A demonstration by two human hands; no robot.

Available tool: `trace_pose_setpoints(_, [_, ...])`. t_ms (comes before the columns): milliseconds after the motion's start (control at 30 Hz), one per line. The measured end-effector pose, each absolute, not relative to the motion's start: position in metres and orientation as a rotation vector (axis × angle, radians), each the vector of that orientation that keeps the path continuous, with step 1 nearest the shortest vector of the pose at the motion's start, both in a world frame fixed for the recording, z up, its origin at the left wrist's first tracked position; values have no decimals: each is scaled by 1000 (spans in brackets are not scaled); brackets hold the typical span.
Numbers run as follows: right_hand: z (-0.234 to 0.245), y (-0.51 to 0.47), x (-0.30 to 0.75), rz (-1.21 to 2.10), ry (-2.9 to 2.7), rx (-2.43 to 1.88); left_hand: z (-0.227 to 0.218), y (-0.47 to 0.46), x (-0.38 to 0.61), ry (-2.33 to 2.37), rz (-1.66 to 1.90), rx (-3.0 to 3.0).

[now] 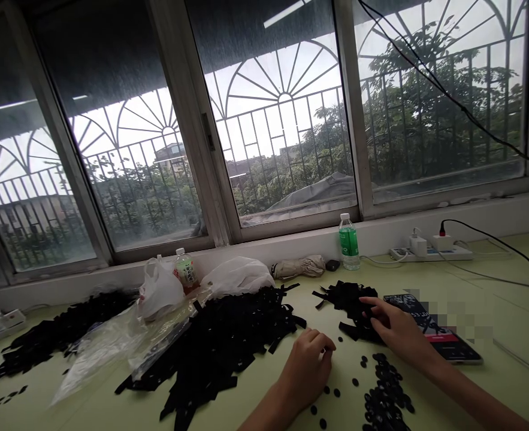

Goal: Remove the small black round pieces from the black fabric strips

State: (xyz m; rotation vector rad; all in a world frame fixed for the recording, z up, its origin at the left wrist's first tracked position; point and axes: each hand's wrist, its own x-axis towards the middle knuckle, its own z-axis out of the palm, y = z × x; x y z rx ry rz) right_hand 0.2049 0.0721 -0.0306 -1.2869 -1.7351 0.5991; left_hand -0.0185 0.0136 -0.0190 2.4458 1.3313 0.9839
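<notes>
My left hand (307, 366) rests just above the table with its fingers curled and the thumb against them. Whatever sits inside that grip is hidden. My right hand (396, 328) reaches over a small pile of black strips (347, 297), its thumb and fingertips parted at the pile's right edge. Below it lies a heap of round black discs, like buttons (386, 392). A few loose discs (336, 392) are scattered between the two hands. Left of my left hand spreads a larger pile of black strips (232, 335).
A phone with a lit screen (430, 326) lies beside my right forearm. Along the windowsill stand a green-labelled bottle (348, 242), a power strip (453, 252), a folded umbrella-like bundle (299, 267), a second bottle (186, 270) and white plastic bags (159, 293). More black strips (66, 326) lie far left.
</notes>
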Motion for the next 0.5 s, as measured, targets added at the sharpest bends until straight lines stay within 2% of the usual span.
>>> trace_pose_setpoints(167, [-23,64,199,683,-1683,-1251,-14,13,-19,1286,1072,2295])
trace_pose_setpoints(333, [-12,43,182,684,-1710,-1058,-4,15,-18,1174,1234,1780])
trace_pose_setpoints(500, [-6,20,165,802,-1826,-877,0,9,-11,955,1220,1351])
